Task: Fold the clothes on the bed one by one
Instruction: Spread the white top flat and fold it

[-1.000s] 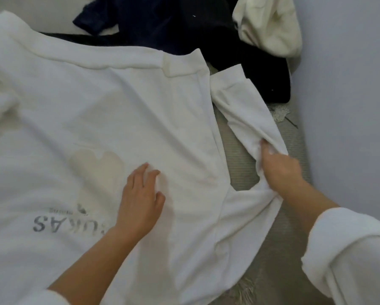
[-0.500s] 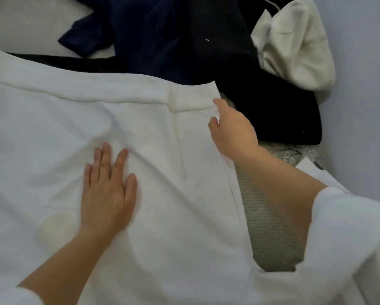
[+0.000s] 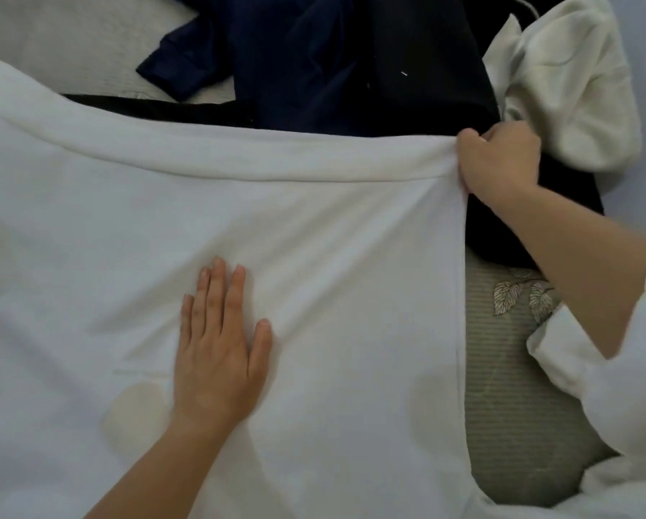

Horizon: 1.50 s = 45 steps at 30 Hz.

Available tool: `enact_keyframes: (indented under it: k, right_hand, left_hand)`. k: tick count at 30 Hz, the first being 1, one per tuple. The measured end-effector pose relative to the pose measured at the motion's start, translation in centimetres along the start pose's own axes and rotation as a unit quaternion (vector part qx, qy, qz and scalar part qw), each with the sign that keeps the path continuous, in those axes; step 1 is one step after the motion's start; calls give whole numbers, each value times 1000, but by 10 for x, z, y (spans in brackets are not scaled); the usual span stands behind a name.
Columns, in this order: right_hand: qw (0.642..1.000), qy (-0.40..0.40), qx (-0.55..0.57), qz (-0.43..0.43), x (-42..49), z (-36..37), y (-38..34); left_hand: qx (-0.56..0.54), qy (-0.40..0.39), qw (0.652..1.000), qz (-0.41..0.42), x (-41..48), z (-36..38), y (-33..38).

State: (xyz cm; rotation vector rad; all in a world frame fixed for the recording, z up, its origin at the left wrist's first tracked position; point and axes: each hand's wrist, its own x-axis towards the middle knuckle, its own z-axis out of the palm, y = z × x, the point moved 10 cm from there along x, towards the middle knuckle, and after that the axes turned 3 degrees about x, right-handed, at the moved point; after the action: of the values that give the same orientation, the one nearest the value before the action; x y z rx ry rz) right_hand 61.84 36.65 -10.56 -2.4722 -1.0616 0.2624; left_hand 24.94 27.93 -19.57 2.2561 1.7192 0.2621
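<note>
The white jersey sweatshirt (image 3: 314,256) lies spread, not yet folded, left hand (image 3: 216,354) flat on it, right hand (image 3: 501,162) pinching its corner, while the heap of navy and black clothes (image 3: 351,58) and the cream fleecy garment (image 3: 561,80) wait behind.

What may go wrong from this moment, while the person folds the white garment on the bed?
1. The right hand grips the white garment at its hem corner right against the black garment; it might catch that cloth and drag it along.
2. The left hand presses only the middle, so the fabric may bunch when pulled.
</note>
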Motion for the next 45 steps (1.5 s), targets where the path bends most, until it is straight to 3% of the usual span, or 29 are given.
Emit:
enact_keyframes:
  k: [4,8,11,14,15,17,19,22,25,27,30,32,33,36,38,40,42,43,45]
  right_hand:
    - [993,-90,-81,-11,-9,38,14]
    - [989,-65,-129,-43,-10,40,14]
    - [998,-66,3,-2,-6,34,21]
    - [980,-113,148,68,-27,38,29]
    - [983,-131,125,42,-46,39,25]
    - [982,-160,38,-92,-106,49,10]
    - [953,-211,-26,-218,-189,63,10]
    - [904,-282,-155,-281,-279,73,61]
    - [923,-245,-220,-200,-283,36,127]
    - [943,-219,-220,-122,-270,1,160]
    - [988,-64,-135,-33,-253,-80,193]
    - [991,51,-119,23,-252,-134,220]
    - [989,72,-113,65,-255,-151,239]
    - [976,-2,-94,198,-278,-152,298]
    - [963,-56,-116,239,-298,-137,322]
    - [956,-35,-63,283,-311,-129,338]
    - [927,26,76,368,-321,-124,352]
    - [889,55,178,418,-327,-120,356]
    - [772,43,409,484,-332,-101,345]
  left_hand:
    - [10,-13,1000,6,0,4,-1]
    - [12,-23,1000,4,0,7,-2]
    - [22,-29,999,10,0,8,-1]
    - [39,-41,998,9,0,11,-2]
    - [47,-44,998,8,1,12,-2]
    - [65,-46,997,6,0,13,-2]
    - [84,-50,995,11,1,15,1]
    - [100,-79,992,1,2,19,2]
    - [84,-107,991,-7,-25,22,8]
    - [62,-107,991,50,-69,26,39]
    - [0,-133,983,128,-160,42,102]
    - [-29,-157,969,191,-215,55,148]
    - [-31,-164,962,215,-236,61,167]
    - [-29,-171,967,187,-258,70,184]
    - [-19,-176,968,177,-258,74,182]
    - [-11,-175,966,190,-258,77,181]
    - [-3,-181,964,196,-259,80,182]
    - [0,-188,963,196,-260,81,182]
    - [11,-206,960,190,-262,85,180]
